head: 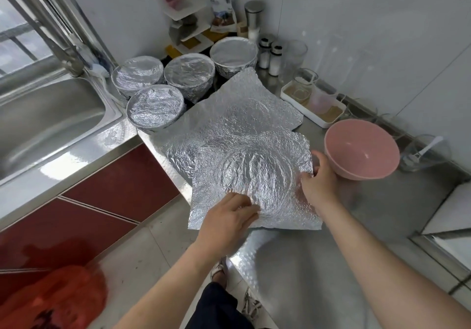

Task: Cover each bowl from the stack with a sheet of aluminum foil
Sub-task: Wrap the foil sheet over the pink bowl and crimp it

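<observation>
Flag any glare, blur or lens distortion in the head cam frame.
Head view: strong barrel distortion, window frame and counter edge bow; specular glare on top foil sheet, the four foil-covered bowls and sink; soft focus on corner shelf; hands and pink bowl reasonably sharp.

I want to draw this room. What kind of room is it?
Most likely a home kitchen. There is a steel sink with a tap, salt-type shakers by the tiled wall, and foil-covered bowls on a metal counter.
</observation>
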Available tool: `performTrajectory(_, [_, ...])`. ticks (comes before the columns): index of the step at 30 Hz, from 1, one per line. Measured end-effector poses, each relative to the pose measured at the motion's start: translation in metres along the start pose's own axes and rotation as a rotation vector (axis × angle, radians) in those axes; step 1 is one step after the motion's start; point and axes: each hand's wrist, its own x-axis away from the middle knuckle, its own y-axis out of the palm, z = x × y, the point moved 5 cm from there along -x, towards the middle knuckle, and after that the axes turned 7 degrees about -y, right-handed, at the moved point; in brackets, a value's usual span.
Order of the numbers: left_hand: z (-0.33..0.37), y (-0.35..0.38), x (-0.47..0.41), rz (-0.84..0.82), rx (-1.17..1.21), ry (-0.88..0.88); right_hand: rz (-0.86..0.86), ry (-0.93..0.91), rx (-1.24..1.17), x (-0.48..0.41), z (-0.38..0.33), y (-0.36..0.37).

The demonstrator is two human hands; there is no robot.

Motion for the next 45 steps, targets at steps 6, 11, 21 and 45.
performTrajectory(6, [0.001,0.002,0.001,-0.023,0.013,0.007,0.020,0.128,-0.137,-0.004,0.012,0.000])
performTrajectory(11, [0.003,0.002,-0.001,0.007,-0.006,0.022,0.023,0.155,-0.182,-0.005,0.012,0.004])
performTrajectory(21, [0.009,0.004,-0.004,0.033,-0.042,0.048,0.155,-0.251,0.270,-0.005,-0.010,-0.002])
performTrajectory(45, [0.026,0.019,-0.001,-0.030,-0.029,0.050,-0.244,-1.169,0.764,0.094,-0.015,0.032])
